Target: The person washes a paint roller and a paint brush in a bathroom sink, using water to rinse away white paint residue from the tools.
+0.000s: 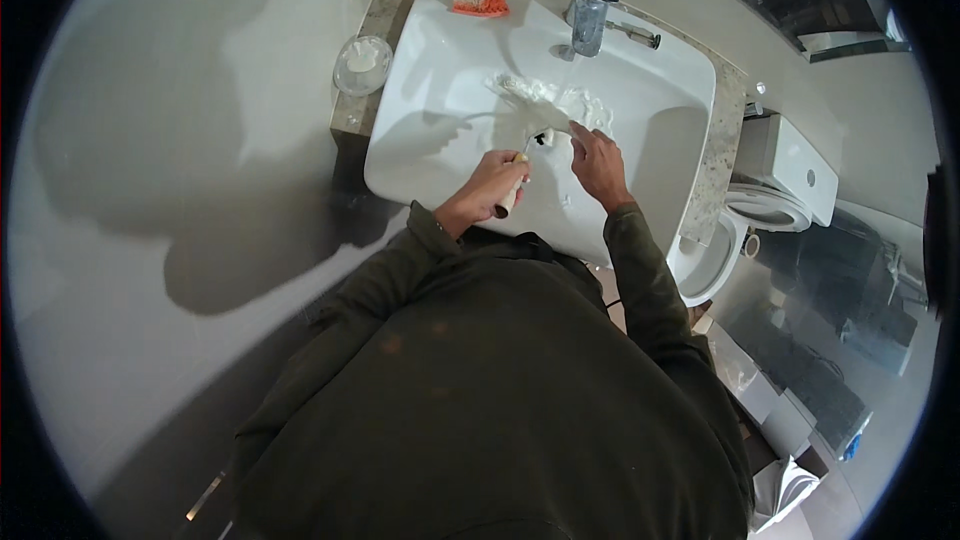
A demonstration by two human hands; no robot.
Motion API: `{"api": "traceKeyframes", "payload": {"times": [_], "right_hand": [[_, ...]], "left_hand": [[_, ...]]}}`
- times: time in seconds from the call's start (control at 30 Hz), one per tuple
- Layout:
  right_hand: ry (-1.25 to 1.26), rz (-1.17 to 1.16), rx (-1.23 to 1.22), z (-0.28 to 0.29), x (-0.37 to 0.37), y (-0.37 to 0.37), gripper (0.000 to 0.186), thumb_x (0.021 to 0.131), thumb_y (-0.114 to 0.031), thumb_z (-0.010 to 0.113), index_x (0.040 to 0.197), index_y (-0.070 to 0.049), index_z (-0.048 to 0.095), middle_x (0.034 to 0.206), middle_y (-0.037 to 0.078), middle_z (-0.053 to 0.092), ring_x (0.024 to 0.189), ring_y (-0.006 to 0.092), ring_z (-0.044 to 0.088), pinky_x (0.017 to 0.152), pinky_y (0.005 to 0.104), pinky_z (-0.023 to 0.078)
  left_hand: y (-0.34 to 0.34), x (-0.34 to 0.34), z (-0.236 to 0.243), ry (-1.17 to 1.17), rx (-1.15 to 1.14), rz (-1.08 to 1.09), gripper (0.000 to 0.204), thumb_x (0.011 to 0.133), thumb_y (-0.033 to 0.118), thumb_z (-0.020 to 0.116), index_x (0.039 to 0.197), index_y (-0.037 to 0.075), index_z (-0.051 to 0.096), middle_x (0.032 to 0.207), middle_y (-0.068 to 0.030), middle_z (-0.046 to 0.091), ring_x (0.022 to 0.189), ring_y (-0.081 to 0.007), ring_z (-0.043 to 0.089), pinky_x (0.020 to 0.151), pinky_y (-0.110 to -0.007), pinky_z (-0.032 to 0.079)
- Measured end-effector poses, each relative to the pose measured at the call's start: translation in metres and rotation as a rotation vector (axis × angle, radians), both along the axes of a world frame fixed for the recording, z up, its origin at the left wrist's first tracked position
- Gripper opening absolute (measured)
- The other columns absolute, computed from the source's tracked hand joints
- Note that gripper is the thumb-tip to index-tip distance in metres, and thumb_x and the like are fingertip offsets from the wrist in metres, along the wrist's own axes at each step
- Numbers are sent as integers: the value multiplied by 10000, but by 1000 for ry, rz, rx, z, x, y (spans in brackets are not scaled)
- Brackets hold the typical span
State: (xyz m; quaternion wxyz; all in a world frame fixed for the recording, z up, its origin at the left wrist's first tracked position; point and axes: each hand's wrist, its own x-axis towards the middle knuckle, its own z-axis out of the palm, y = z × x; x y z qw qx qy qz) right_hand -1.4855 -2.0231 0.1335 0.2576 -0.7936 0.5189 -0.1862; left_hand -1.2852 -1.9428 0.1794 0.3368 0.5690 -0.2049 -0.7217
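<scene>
My left hand point(492, 183) is wrapped round the wooden handle point(507, 202) of a tool over the white sink point(430, 155). A thin neck joins the handle to a pale, flat head point(548, 120), which is blurred against the water, so its exact kind is unclear. My right hand point(600, 168) has its fingers pressed against the right side of that head. Water falls from the grey tap point(590, 15) just beyond my hands. It splashes in the basin around the tool head, by the dark drain hole point(541, 139).
An orange-and-white scrubber point(480, 1) lies on the sink's back left ledge. A clear dish with white soap point(362, 64) stands on the stone counter to the left. The tap's lever or fitting point(634, 34) sticks out rightward. A toilet point(715, 258) stands right of the sink.
</scene>
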Motion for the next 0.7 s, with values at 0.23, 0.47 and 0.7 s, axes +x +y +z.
{"api": "traceKeyframes", "payload": {"times": [0.23, 0.47, 0.7], "right_hand": [[152, 6, 43, 10, 1, -4, 304, 906, -158, 560, 1194, -108, 645, 835, 202, 630, 702, 396, 632, 631, 497, 515], [267, 75, 44, 30, -11, -8, 302, 907, -150, 557, 1188, -93, 648, 812, 203, 621, 676, 397, 626, 615, 499, 507], [180, 50, 0, 10, 6, -14, 299, 901, -133, 550, 1176, -74, 650, 785, 223, 617, 681, 403, 621, 611, 497, 501]], "left_hand": [[-7, 11, 5, -32, 40, -188, 134, 893, 151, 582, 826, 40, 548, 729, -25, 510, 488, -107, 493, 399, -263, 376], [-24, 34, 1, 82, 113, -278, 166, 892, 175, 588, 811, 37, 547, 732, -30, 519, 498, -109, 492, 427, -262, 398], [-32, 31, 3, 20, 109, -358, 150, 885, 157, 576, 806, 31, 554, 718, -31, 518, 504, -103, 495, 435, -260, 404]]}}
